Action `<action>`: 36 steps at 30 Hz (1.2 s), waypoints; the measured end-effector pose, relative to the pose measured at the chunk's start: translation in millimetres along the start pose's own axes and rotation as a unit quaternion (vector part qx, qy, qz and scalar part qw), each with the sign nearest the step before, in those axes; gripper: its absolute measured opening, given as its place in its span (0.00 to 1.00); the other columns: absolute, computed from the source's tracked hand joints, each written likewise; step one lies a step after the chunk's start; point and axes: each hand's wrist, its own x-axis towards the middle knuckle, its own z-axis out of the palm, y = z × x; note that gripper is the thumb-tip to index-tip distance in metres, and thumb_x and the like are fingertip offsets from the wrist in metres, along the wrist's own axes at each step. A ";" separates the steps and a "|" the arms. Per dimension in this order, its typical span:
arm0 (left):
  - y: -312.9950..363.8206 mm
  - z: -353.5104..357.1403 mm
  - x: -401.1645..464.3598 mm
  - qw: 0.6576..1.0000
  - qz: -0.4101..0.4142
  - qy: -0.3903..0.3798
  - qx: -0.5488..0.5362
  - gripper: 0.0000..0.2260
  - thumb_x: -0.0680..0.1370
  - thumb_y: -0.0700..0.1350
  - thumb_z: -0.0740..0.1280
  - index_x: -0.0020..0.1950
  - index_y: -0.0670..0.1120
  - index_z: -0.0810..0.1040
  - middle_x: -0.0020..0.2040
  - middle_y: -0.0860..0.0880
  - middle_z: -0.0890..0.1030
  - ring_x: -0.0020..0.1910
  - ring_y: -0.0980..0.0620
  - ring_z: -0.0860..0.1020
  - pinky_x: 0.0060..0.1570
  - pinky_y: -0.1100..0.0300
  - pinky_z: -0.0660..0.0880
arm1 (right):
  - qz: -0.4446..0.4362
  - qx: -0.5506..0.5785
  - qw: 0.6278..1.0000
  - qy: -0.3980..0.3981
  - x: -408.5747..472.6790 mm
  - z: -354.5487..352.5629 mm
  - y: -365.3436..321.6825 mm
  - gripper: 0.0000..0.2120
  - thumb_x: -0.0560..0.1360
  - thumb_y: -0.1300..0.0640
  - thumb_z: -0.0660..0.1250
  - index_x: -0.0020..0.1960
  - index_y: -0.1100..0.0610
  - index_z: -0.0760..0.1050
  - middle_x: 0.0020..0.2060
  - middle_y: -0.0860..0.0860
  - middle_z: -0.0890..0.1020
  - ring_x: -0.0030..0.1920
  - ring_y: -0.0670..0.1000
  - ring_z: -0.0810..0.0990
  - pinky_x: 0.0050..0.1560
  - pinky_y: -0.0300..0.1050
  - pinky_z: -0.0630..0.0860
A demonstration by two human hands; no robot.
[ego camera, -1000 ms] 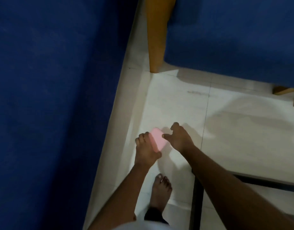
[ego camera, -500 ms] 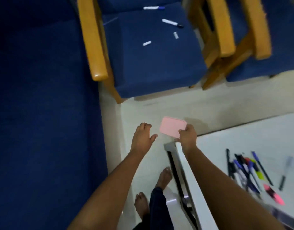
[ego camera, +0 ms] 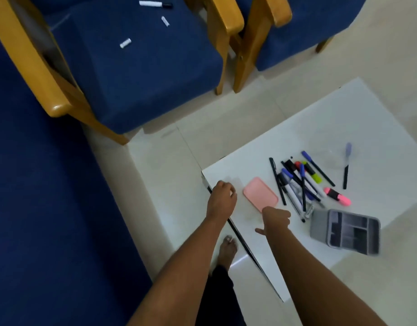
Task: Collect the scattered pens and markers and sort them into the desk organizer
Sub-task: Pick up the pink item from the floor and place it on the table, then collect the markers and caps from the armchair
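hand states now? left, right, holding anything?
Left hand: fingers curled at the table corner; cannot tell if it holds anything.
Right hand: empty, loosely curled, just behind the pink case.

Both arms reach forward; left hand (ego camera: pixel 222 198) loosely curled, right hand (ego camera: pixel 276 220) curled, thumb out.
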 end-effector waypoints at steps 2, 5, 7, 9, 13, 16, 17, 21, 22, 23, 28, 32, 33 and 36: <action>-3.1 -7.1 -13.4 0.999 -0.032 -0.001 -0.016 0.09 0.79 0.42 0.61 0.54 0.40 0.78 0.58 0.43 0.75 0.56 0.45 0.75 0.56 0.53 0.74 | 0.019 -0.049 0.997 0.054 -13.6 4.2 -11.3 0.26 0.75 0.62 0.63 0.70 0.62 0.59 0.64 0.59 0.67 0.60 0.60 0.72 0.58 0.53 0.76; 9.4 -55.1 -35.1 0.993 -0.075 0.039 -0.087 0.07 0.78 0.40 0.61 0.51 0.40 0.78 0.55 0.44 0.76 0.53 0.46 0.77 0.53 0.56 0.74 | -0.011 -0.078 0.997 -0.007 -57.6 11.1 -48.1 0.27 0.72 0.64 0.67 0.69 0.63 0.62 0.65 0.61 0.70 0.60 0.63 0.74 0.47 0.57 0.79; 21.5 -93.5 -45.5 0.986 -0.093 0.058 -0.126 0.08 0.78 0.39 0.61 0.50 0.40 0.79 0.52 0.45 0.79 0.49 0.48 0.78 0.48 0.60 0.73 | -0.054 -0.102 0.990 -0.083 -101.1 24.0 -85.0 0.24 0.73 0.63 0.64 0.68 0.63 0.65 0.62 0.61 0.72 0.51 0.60 0.76 0.46 0.55 0.79; 34.1 -136.4 -44.4 0.979 -0.095 0.077 -0.165 0.08 0.78 0.39 0.61 0.48 0.40 0.80 0.48 0.44 0.82 0.47 0.47 0.80 0.45 0.59 0.74 | -0.100 -0.122 0.983 -0.095 -131.8 48.2 -128.6 0.16 0.74 0.65 0.63 0.61 0.65 0.71 0.54 0.63 0.76 0.39 0.57 0.76 0.46 0.54 0.79; 43.0 -241.9 -2.8 0.961 -0.075 0.157 -0.213 0.07 0.77 0.39 0.61 0.46 0.43 0.79 0.45 0.47 0.82 0.46 0.46 0.81 0.48 0.55 0.77 | -0.208 -0.159 0.952 -0.159 -191.2 140.8 -225.1 0.10 0.75 0.64 0.63 0.55 0.67 0.71 0.37 0.59 0.73 0.33 0.56 0.74 0.32 0.49 0.76; 35.9 -285.8 31.0 0.961 -0.058 0.189 -0.193 0.06 0.77 0.41 0.61 0.43 0.44 0.78 0.43 0.47 0.81 0.44 0.46 0.80 0.48 0.51 0.79 | -0.270 -0.214 0.918 -0.198 -212.6 184.8 -263.1 0.05 0.77 0.64 0.61 0.52 0.64 0.69 0.36 0.58 0.73 0.33 0.54 0.74 0.33 0.47 0.75; 31.2 -297.2 40.2 0.964 -0.061 0.189 -0.179 0.06 0.77 0.41 0.61 0.42 0.45 0.77 0.42 0.48 0.80 0.44 0.46 0.80 0.47 0.50 0.78 | -0.281 -0.241 0.904 -0.213 -214.7 199.9 -269.9 0.03 0.77 0.64 0.61 0.50 0.63 0.69 0.36 0.58 0.73 0.33 0.53 0.73 0.33 0.47 0.75; -7.1 -333.6 98.0 0.966 -0.102 0.188 -0.148 0.07 0.77 0.39 0.61 0.40 0.45 0.74 0.41 0.46 0.79 0.44 0.45 0.79 0.46 0.49 0.77 | -0.311 -0.384 0.837 -0.236 -188.1 265.6 -299.2 0.02 0.77 0.63 0.61 0.45 0.62 0.70 0.38 0.57 0.75 0.37 0.54 0.74 0.37 0.45 0.75; -18.2 -337.0 111.6 0.963 -0.120 0.188 -0.152 0.07 0.77 0.39 0.61 0.40 0.44 0.73 0.42 0.44 0.80 0.45 0.44 0.79 0.47 0.47 0.77 | -0.318 -0.402 0.826 -0.234 -178.8 278.0 -306.9 0.03 0.77 0.64 0.61 0.44 0.62 0.70 0.39 0.57 0.75 0.39 0.55 0.75 0.38 0.46 0.75; -28.5 -340.4 127.6 0.960 -0.139 0.186 -0.159 0.07 0.78 0.40 0.61 0.40 0.43 0.73 0.43 0.42 0.80 0.45 0.42 0.79 0.48 0.46 0.77 | -0.317 -0.411 0.823 -0.230 -166.8 293.0 -318.4 0.03 0.76 0.65 0.60 0.43 0.62 0.70 0.40 0.58 0.76 0.40 0.55 0.75 0.40 0.46 0.75; -48.2 -354.9 184.2 0.954 -0.207 0.154 -0.154 0.09 0.79 0.41 0.60 0.39 0.47 0.72 0.43 0.44 0.79 0.45 0.44 0.78 0.50 0.49 0.77 | -0.286 -0.469 0.810 -0.207 -133.7 344.2 -380.4 0.02 0.76 0.65 0.61 0.47 0.63 0.71 0.42 0.59 0.77 0.39 0.56 0.76 0.41 0.47 0.76; -44.0 -390.0 240.3 0.960 -0.200 0.159 -0.109 0.07 0.80 0.41 0.58 0.50 0.43 0.75 0.48 0.47 0.77 0.47 0.47 0.77 0.50 0.52 0.76 | -0.326 -0.497 0.777 -0.206 -123.1 397.5 -442.2 0.05 0.76 0.64 0.61 0.42 0.61 0.67 0.37 0.60 0.73 0.36 0.56 0.71 0.37 0.47 0.70; -43.8 -398.5 258.5 0.959 -0.202 0.163 -0.112 0.08 0.80 0.41 0.58 0.55 0.43 0.75 0.52 0.46 0.77 0.50 0.46 0.77 0.50 0.53 0.75 | -0.343 -0.499 0.770 -0.202 -118.5 413.4 -457.0 0.06 0.76 0.63 0.61 0.41 0.60 0.66 0.36 0.60 0.72 0.35 0.56 0.70 0.36 0.47 0.69; -44.1 -419.4 308.2 0.967 -0.181 0.167 -0.063 0.14 0.80 0.42 0.61 0.65 0.42 0.71 0.63 0.45 0.73 0.62 0.45 0.72 0.59 0.53 0.71 | -0.377 -0.514 0.750 -0.177 -103.7 448.7 -486.0 0.05 0.75 0.61 0.61 0.41 0.60 0.68 0.36 0.58 0.73 0.36 0.56 0.71 0.37 0.49 0.71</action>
